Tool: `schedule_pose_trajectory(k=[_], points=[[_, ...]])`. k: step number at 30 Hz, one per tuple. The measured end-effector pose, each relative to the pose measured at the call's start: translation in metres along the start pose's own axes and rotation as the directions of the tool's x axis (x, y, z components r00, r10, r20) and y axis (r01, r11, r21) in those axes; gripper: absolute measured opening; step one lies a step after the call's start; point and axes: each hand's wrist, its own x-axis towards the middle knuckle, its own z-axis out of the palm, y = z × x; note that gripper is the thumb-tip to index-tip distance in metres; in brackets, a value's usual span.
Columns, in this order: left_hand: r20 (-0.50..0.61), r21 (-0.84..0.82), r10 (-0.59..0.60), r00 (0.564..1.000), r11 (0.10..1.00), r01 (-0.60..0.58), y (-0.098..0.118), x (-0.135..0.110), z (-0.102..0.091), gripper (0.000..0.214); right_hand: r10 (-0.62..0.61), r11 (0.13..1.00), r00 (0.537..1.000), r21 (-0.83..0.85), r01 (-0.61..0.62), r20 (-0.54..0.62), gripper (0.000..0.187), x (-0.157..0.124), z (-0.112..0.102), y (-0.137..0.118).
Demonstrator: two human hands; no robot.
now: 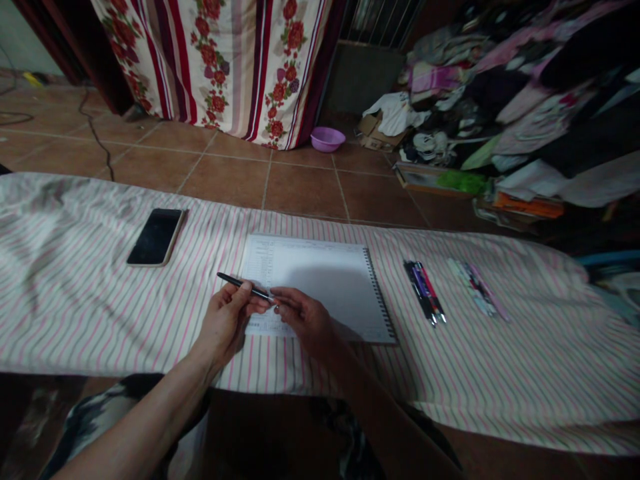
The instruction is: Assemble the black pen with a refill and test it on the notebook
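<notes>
A black pen is held crosswise over the lower left of an open spiral notebook. My left hand is closed round the pen's middle, thumb on top. At the pen's right end, my right hand pinches the tip part with thumb and fingers; exactly what lies between those fingertips is partly hidden. The notebook's page carries printed lines at its left and lower edges, and its wire binding runs down the right side. Both hands hover over or rest near the page; contact with it cannot be told.
A striped cloth covers the long surface. On it lie a phone at left, a group of dark pens and a group of lighter pens at right. Beyond stand a purple basin, a floral curtain and piled clothes.
</notes>
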Motion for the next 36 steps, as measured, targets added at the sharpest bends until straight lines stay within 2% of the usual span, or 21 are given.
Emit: schedule_pose_trajectory(k=[9, 14, 23, 29, 36], points=[[0.021, 0.058, 0.058, 0.998, 0.997, -0.059, -0.0001, 0.0013, -0.0021, 0.02, 0.067, 0.991, 0.996, 0.119, -0.059, -0.066, 0.017, 0.0015, 0.0015, 0.0049], [0.025, 0.082, 0.073, 0.997, 0.994, -0.074, 0.0012, 0.0, -0.0032, 0.02, 0.079, 0.984, 0.993, 0.167, -0.063, -0.09, 0.018, 0.0019, 0.0021, 0.0055], [-0.002, 0.078, 0.059, 0.998, 0.995, -0.059, 0.0006, 0.0006, -0.0013, 0.021, 0.056, 0.992, 0.985, 0.121, -0.036, -0.163, 0.017, 0.0003, 0.0027, 0.0033], [0.028, 0.067, 0.045, 0.999, 0.997, -0.047, 0.0036, 0.0002, -0.0007, 0.026, 0.007, 0.994, 0.977, 0.109, 0.017, -0.215, 0.017, 0.0013, 0.0032, 0.0057], [0.078, 0.08, 0.075, 0.994, 0.993, -0.081, 0.0029, -0.0008, -0.0014, 0.033, 0.023, 0.991, 0.979, 0.133, 0.005, -0.204, 0.018, 0.0008, 0.0033, 0.0064]])
